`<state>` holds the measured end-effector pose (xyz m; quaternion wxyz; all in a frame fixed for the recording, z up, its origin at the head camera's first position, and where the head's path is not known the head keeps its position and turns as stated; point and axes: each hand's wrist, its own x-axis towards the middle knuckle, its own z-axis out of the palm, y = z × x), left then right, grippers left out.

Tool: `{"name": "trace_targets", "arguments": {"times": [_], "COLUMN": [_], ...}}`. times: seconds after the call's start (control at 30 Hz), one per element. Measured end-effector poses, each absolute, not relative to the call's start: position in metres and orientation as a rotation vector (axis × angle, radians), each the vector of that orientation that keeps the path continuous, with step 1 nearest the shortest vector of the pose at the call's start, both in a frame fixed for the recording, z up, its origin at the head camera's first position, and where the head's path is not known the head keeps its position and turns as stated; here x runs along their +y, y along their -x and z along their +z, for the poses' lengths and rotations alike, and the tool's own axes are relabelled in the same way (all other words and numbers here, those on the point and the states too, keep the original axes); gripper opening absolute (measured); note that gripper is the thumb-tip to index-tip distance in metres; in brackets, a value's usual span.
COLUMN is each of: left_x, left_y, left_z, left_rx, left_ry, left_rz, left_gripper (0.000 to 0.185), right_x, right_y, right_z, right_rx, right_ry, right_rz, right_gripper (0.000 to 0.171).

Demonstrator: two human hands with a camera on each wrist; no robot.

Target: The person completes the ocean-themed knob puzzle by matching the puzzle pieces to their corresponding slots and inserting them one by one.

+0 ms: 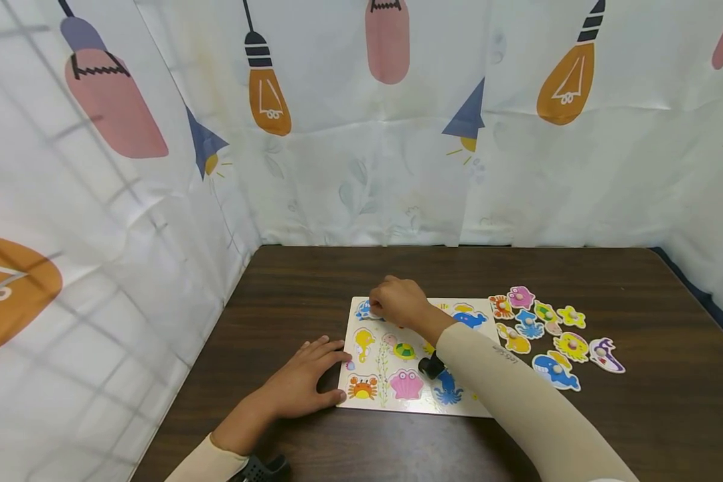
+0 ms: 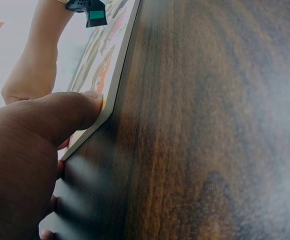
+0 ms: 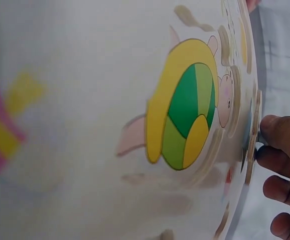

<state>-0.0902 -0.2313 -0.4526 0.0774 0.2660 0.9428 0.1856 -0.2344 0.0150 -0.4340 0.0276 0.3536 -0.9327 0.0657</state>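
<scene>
A white wooden peg-puzzle board (image 1: 410, 405) with sea-animal pictures lies on the table. At its far left corner my right hand (image 1: 400, 302) pinches the small knob of a thin puzzle piece (image 3: 254, 140). That piece sits at the board's far-edge slot, beside a blue fish picture (image 1: 363, 310); its own picture is mostly hidden by the hand. My left hand (image 1: 304, 381) rests at the board's left edge with fingers spread, the thumb (image 2: 87, 107) touching the near left corner. A printed turtle (image 3: 190, 110) shows large in the right wrist view.
Several loose knobbed pieces lie right of the board, among them a blue whale (image 1: 555, 372), a purple-and-white piece (image 1: 606, 355) and a pink one (image 1: 521, 297). The brown table (image 1: 313, 281) meets patterned white curtains (image 1: 361, 167) behind and at the left.
</scene>
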Motion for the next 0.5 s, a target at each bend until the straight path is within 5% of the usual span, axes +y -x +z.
{"name": "trace_targets", "arguments": {"times": [0.5], "left_x": [-0.2315], "left_y": [0.0898], "left_z": [-0.454], "left_rx": [2.832], "left_ry": [-0.809], "left_rz": [0.556], "left_gripper": [0.06], "right_x": [0.0078], "right_y": [0.2346], "right_z": [-0.4376], "right_rx": [-2.872], "right_ry": [-1.104], "right_rz": [0.211], "right_gripper": [0.009]}}
